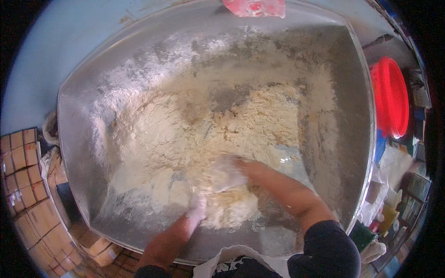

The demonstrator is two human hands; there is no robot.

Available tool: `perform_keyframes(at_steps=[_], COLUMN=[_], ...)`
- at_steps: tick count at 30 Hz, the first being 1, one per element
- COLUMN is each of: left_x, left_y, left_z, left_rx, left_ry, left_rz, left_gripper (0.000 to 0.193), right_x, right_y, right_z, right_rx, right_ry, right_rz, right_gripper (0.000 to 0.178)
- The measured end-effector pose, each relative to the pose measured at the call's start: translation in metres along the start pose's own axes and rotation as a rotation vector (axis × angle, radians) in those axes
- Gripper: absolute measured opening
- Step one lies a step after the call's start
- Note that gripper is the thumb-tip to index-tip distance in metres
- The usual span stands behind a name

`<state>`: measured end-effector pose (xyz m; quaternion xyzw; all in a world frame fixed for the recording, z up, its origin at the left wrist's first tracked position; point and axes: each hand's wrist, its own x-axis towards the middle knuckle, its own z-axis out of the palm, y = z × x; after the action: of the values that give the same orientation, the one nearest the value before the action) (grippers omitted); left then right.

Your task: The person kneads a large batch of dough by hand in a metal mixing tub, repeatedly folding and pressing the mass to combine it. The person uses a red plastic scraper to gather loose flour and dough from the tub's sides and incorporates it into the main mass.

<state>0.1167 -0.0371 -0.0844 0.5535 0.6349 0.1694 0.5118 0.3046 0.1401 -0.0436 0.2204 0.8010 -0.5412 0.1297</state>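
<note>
Pale, crumbly dough [234, 206] lies in a lump near the front of a large metal trough [334, 129]. My left hand [198, 207], coated white, rests against the left side of this lump; its fingers are too smeared to read. Just beyond the lump, my right hand [229, 172] is over the dough and strongly blurred by motion, so its grip is not visible. Loose floury mixture [157, 134] spreads over the trough's left and middle. More clumped mixture [266, 116] is heaped on the far right of the floor.
The trough's raised metal walls surround both arms. A pink, flour-dusted object [256, 7] sits at the far rim. Outside on the right stands a red bucket [390, 97] among clutter. Stacked cardboard boxes [37, 204] stand at the left, beside a light blue wall [51, 65].
</note>
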Motion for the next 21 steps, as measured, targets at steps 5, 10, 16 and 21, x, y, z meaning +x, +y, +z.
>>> perform_keyframes(at_steps=[5,10,16,21], left_x=[0.015,-0.031,0.111,0.284], left_y=[0.076,0.085,-0.050,-0.072], left_z=[0.076,0.087,0.091,0.026], left_rx=[0.026,0.389,0.934,-0.182], left_ry=[-0.222,-0.382,-0.564,0.164], left_rz=[0.049,0.309,-0.278,-0.170], left_gripper=[0.033,0.040,0.059,0.038], right_x=[-0.141,-0.179,-0.077,-0.005], right_y=[0.051,0.049,0.157,0.240], right_z=[0.016,0.098,0.042,-0.054], right_rx=[0.132,-0.254,-0.252,-0.393], right_ry=[0.378,0.280,0.773,0.283], right_rz=[0.219,0.482,0.420,0.760], right_gripper=[0.080,0.077,0.105,0.082])
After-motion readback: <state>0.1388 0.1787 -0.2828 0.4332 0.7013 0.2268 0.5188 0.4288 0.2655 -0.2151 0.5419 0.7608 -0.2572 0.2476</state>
